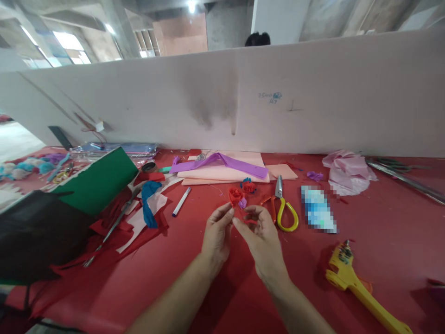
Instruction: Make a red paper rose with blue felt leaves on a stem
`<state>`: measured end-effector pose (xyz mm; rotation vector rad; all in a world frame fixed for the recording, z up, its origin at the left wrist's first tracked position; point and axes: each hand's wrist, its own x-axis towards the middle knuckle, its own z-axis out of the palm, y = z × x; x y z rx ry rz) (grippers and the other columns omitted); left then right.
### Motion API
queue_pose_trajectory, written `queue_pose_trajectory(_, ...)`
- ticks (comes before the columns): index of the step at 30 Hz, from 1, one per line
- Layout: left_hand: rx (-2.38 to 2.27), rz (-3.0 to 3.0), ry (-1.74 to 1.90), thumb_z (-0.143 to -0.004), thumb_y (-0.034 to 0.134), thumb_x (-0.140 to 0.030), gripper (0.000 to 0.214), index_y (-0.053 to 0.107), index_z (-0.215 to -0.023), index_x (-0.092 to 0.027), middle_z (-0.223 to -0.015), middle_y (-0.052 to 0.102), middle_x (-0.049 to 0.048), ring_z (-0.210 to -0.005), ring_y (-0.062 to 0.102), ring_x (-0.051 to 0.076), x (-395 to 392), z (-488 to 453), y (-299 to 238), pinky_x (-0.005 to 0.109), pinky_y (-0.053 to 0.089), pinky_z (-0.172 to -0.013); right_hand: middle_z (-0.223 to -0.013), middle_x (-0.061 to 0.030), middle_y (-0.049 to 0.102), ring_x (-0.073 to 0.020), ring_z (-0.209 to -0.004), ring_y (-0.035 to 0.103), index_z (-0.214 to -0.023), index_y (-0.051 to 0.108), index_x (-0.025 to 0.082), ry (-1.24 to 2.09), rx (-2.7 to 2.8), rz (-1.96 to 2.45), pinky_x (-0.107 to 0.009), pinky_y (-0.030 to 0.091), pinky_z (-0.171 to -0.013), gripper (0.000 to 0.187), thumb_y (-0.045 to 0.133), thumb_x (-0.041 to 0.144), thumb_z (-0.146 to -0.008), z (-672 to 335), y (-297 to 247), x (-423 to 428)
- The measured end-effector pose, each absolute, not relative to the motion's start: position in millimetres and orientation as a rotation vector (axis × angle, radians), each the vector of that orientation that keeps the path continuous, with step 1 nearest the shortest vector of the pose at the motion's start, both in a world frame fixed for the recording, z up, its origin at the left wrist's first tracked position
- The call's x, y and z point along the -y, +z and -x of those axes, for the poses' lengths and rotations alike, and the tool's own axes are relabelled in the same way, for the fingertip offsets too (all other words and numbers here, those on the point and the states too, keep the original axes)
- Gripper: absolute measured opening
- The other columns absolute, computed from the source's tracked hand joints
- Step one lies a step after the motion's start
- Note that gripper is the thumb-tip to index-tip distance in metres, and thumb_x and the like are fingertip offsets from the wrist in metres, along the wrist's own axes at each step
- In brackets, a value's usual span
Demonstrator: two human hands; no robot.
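Both hands meet over the red tabletop, close to my body's midline. My left hand (219, 227) pinches the base of a red paper flower (236, 195) with thumb and fingertips. My right hand (261, 234) has its thumb and fingers bent together right beside it, near a small purple piece (243, 203) under the bloom; what lies between those fingers is too small to make out. Just beyond the hands rests a second red flower with blue edging (248, 186). Scissors (285, 213) with yellow and orange handles lie to the right of my right hand.
A purple strip (222, 163) lies over peach sheets (198, 180) at the back. Left are a marker (181, 202), a blue strip (149, 204), long scissors (116, 222) and a green board (100, 181). Right are crumpled pink paper (347, 174) and a yellow tool (361, 290). A white partition (139, 102) stands behind.
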<state>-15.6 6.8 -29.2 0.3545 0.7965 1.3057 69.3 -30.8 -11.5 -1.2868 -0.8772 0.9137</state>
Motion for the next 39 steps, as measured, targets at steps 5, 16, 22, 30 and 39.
queue_pose_trajectory(5, -0.774, -0.399, 1.264, -0.056, 0.081, -0.015, 0.028, 0.073, -0.082, -0.018, -0.084, 0.073, 0.0032, -0.079, 0.065, 0.013, 1.5, 8.8, -33.3, 0.023, 0.047, -0.076, -0.102, -0.0055, 0.062, -0.0213, -0.096, 0.059, -0.099, 0.055, 0.022, 0.787, 0.957, 1.33, -0.038, 0.044, -0.085, 0.035, 0.073, 0.031, -0.07, -71.0, -10.4, 26.1)
queue_pose_trajectory(16, -0.755, -0.407, 1.262, -0.057, 0.081, -0.014, 0.024, 0.073, -0.08, -0.017, -0.082, 0.072, 0.0019, -0.076, 0.063, 0.011, 2.0, 6.8, -33.4, 0.023, 0.044, -0.077, -0.091, -0.0027, 0.064, -0.0188, -0.087, 0.062, -0.094, 0.053, 0.022, 0.755, 0.898, 1.273, -0.036, 0.047, -0.08, 0.022, 0.066, 0.024, -0.076, -77.3, -8.5, 23.8)
queue_pose_trajectory(22, -0.744, -0.401, 1.253, -0.059, 0.079, -0.013, 0.023, 0.073, -0.081, -0.017, -0.085, 0.072, 0.0028, -0.077, 0.061, 0.01, -0.8, 7.4, -34.7, 0.023, 0.043, -0.078, -0.093, -0.0028, 0.06, -0.0192, -0.088, 0.057, -0.093, 0.054, 0.023, 0.641, 0.889, 1.312, -0.036, 0.044, -0.079, 0.017, 0.061, 0.024, -0.077, -80.9, -8.6, 24.4)
queue_pose_trajectory(30, -0.72, -0.317, 1.239, -0.056, 0.081, -0.012, 0.024, 0.071, -0.077, -0.018, -0.071, 0.067, -0.0029, -0.06, 0.054, 0.005, -3.0, 9.4, -34.7, 0.022, 0.041, -0.067, -0.062, 0.0028, 0.051, -0.0153, -0.063, 0.047, -0.063, 0.056, 0.023, 0.632, 0.755, 1.145, -0.029, 0.036, -0.063, 0.018, 0.047, 0.013, -0.075, -84.1, -16.0, 28.5)
queue_pose_trajectory(39, -0.563, -0.374, 1.161, -0.052, 0.084, -0.016, 0.026, 0.069, -0.073, -0.018, -0.077, 0.068, -0.0007, -0.072, 0.059, 0.011, -5.2, 14.2, -39.0, 0.027, 0.044, -0.078, -0.082, -0.0009, 0.061, -0.0187, -0.078, 0.055, -0.088, 0.064, 0.024, 0.757, 0.935, 1.224, -0.032, 0.042, -0.073, 0.01, 0.056, 0.026, -0.083, -73.2, -17.3, 32.1)
